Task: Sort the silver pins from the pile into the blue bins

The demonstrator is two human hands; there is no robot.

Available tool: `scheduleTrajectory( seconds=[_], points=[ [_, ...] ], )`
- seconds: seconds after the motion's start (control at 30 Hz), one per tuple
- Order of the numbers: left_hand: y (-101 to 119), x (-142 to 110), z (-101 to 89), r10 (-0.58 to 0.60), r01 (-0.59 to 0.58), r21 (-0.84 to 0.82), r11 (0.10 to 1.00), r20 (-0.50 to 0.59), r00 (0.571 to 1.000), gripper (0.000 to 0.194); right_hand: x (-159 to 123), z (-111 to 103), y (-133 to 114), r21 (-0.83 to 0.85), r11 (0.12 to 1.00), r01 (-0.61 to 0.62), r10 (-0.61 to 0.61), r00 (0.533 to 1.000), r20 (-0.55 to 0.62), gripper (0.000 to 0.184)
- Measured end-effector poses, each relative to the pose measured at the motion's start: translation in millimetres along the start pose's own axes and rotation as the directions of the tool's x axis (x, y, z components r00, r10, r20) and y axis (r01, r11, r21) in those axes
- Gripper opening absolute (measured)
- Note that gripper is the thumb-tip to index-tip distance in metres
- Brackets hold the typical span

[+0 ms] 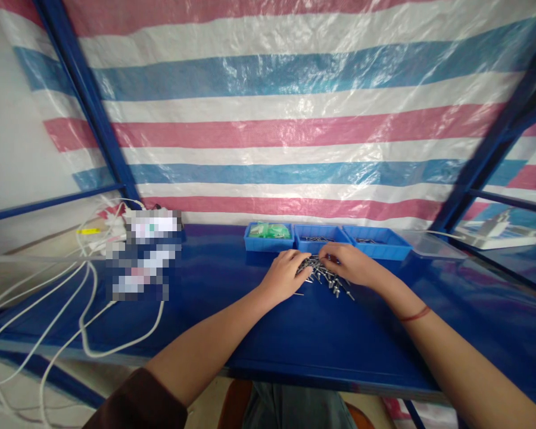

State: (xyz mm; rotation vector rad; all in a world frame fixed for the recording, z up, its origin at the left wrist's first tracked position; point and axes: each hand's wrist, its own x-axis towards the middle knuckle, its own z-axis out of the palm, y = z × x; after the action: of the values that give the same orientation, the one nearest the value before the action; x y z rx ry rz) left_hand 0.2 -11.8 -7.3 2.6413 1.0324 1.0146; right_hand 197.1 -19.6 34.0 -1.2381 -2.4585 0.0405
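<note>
A loose pile of metal rivets (324, 274) with long thin shanks and thicker ends lies on the blue table. At the pile's left side rests my left hand (288, 271), thumb and fingers apart, touching its edge. My right hand (346, 262) reaches over the pile from the right. Its fingers are curled down into the rivets, and its fingertips are partly hidden. One thin pin (298, 294) lies apart, just below my left hand.
Behind the pile stand three blue bins: the left bin (268, 244) with green-and-clear packets, the middle bin (312, 231) and right bin (384, 250) with some metal pieces. White cables (87, 310) sprawl at left near blurred items. A clear lid-like sheet (433, 243) lies at right.
</note>
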Motion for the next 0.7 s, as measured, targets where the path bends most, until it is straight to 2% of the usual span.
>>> scheduleTrajectory(
  seconds=[0.13,0.23,0.33,0.4,0.5,0.7],
  points=[
    [1,4,-2.3,0.04,-0.042,-0.038,0.998,-0.039,0.998,0.025,2,-3,-20,0.097,0.994,0.045,-0.036,0.995,-0.096,0.018],
    [1,6,-4.7,-0.013,0.006,-0.096,0.995,-0.073,0.997,0.022,5,1,-28,0.259,0.966,0.009,0.032,0.987,-0.154,0.018],
    [3,6,-7.4,-0.08,0.054,-0.227,0.972,-0.106,0.991,0.022,6,5,-28,0.503,0.862,-0.066,0.185,0.964,-0.191,0.025],
    [5,6,-8.2,-0.118,0.082,-0.316,0.945,-0.098,0.988,0.022,7,6,-27,0.609,0.79,-0.071,0.228,0.956,-0.183,0.029],
    [6,6,-6.9,-0.148,0.11,-0.4,0.91,-0.066,0.987,0.025,8,6,-26,0.633,0.772,-0.058,0.219,0.959,-0.178,0.027],
    [6,6,-2.6,-0.163,0.135,-0.443,0.886,-0.024,0.986,0.026,7,4,-33,0.497,0.868,-0.019,0.182,0.942,-0.282,0.026]
  ],
)
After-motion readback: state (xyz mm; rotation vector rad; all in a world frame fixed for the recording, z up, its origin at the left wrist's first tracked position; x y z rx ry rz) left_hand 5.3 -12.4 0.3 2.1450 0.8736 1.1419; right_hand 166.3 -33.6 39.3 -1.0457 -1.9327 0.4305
